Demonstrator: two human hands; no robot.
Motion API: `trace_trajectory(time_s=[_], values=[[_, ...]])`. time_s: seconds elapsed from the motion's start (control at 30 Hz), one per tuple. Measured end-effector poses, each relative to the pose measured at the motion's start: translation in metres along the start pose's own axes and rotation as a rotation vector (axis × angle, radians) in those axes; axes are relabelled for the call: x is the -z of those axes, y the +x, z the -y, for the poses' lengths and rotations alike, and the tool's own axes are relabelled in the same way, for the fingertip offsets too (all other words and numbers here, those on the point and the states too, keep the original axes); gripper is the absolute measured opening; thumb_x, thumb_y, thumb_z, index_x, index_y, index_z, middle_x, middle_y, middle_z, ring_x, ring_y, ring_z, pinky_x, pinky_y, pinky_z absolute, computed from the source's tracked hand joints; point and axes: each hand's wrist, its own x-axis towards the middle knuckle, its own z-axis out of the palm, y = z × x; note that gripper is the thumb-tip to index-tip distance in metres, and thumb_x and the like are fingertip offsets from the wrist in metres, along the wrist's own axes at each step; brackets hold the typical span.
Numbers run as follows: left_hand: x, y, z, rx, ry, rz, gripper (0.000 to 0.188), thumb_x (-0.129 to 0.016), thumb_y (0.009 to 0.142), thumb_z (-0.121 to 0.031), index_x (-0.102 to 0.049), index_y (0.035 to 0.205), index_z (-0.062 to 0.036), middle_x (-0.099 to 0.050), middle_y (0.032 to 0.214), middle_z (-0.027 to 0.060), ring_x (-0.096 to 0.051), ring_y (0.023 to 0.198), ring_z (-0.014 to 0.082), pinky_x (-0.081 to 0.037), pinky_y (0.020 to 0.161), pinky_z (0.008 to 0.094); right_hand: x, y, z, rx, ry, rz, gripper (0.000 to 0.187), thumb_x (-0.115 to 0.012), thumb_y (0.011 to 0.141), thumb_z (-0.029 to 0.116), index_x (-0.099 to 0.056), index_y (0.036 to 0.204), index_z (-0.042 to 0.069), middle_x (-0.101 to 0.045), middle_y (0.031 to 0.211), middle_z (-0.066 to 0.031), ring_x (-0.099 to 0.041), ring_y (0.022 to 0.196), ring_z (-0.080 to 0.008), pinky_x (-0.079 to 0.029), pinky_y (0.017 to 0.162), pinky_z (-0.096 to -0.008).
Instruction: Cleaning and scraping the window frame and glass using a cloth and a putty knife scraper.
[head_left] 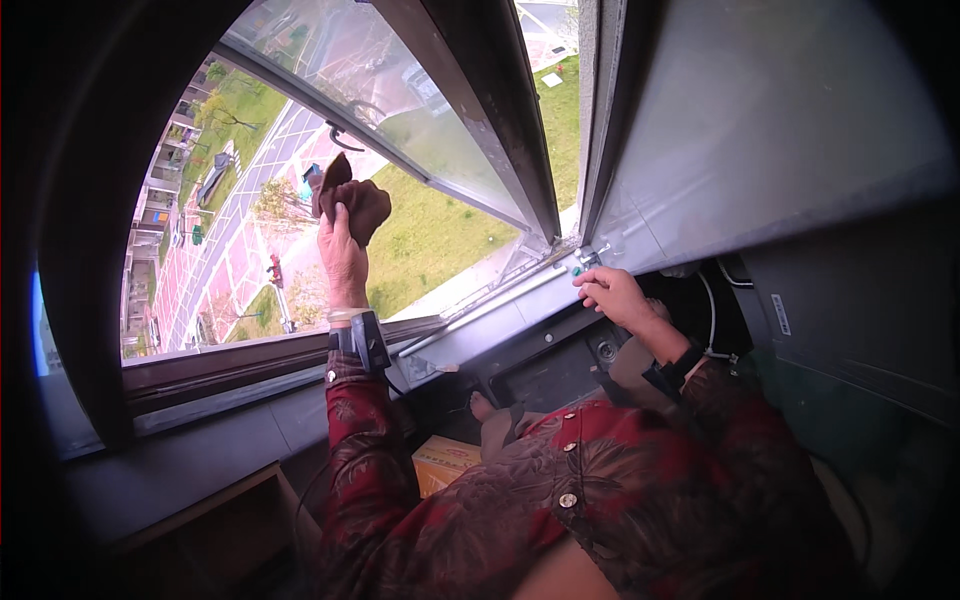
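My left hand (344, 262) is raised in the window opening, its fingers closed round a bunched dark brown cloth (365, 207). Just above the cloth is the dark curved handle (346, 138) of the opened window sash (400, 160). My right hand (615, 297) is over the window sill near the corner of the frame, fingers curled together. A small green thing (577, 271) shows at its fingertips; whether they grip it, I cannot tell. Beside it a small metal fitting (592, 256) is on the sill.
A pale sill (512, 316) runs below the dark window frame (270, 362). Lawn and paving lie far below outside. An orange-yellow box (440, 462) is at my left, near my bare foot (482, 405). A white cable (712, 310) hangs beside a dark panel (850, 310) at right.
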Motion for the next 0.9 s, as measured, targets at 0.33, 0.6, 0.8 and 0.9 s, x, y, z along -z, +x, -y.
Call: trace_trajectory(time_s=[0.33,0.6,0.8,0.9], values=[[-0.028,-0.079,-0.042,0.536,0.187,0.097,0.029,-0.046,0.093,-0.014,-0.053,0.117,0.0010,-0.061,0.099,0.0075,-0.060,0.089,0.0156,-0.048,0.080,0.0265,-0.048,0.016,0.056,0.079,0.362,0.219,0.047,-0.057,0.085,0.022,-0.045,0.128,0.008,-0.054,0.116,-0.0086,-0.050,0.110,-0.0141,-0.041,0.089,-0.0289],[-0.058,-0.084,-0.097,0.655,-0.022,0.434,0.028,-0.049,0.091,-0.012,-0.055,0.114,0.0032,-0.063,0.103,0.0090,-0.061,0.090,0.0131,-0.049,0.081,0.0236,-0.060,0.019,0.114,0.525,0.027,0.631,0.105,-0.075,0.067,0.033,-0.008,0.145,0.009,-0.022,0.146,-0.0174,-0.019,0.136,-0.0253,-0.014,0.110,-0.0380],[-0.040,-0.069,-0.064,0.637,0.214,0.325,0.027,-0.057,0.087,-0.011,-0.057,0.110,0.0011,-0.064,0.098,0.0078,-0.062,0.083,0.0146,-0.051,0.074,0.0241,-0.074,-0.006,0.088,-0.019,0.738,0.696,0.060,-0.067,0.080,0.018,-0.038,0.131,0.003,-0.054,0.118,-0.0102,-0.056,0.103,-0.0178,-0.045,0.091,-0.0327],[-0.032,-0.080,-0.038,0.535,0.653,0.378,0.040,-0.063,0.083,-0.016,-0.054,0.119,-0.0020,-0.061,0.105,0.0122,-0.060,0.092,0.0174,-0.048,0.081,0.0271,-0.053,-0.022,0.079,0.067,1.019,0.583,0.052,-0.062,0.084,0.020,-0.042,0.129,0.004,-0.055,0.113,-0.0086,-0.055,0.100,-0.0165,-0.046,0.087,-0.0315]])
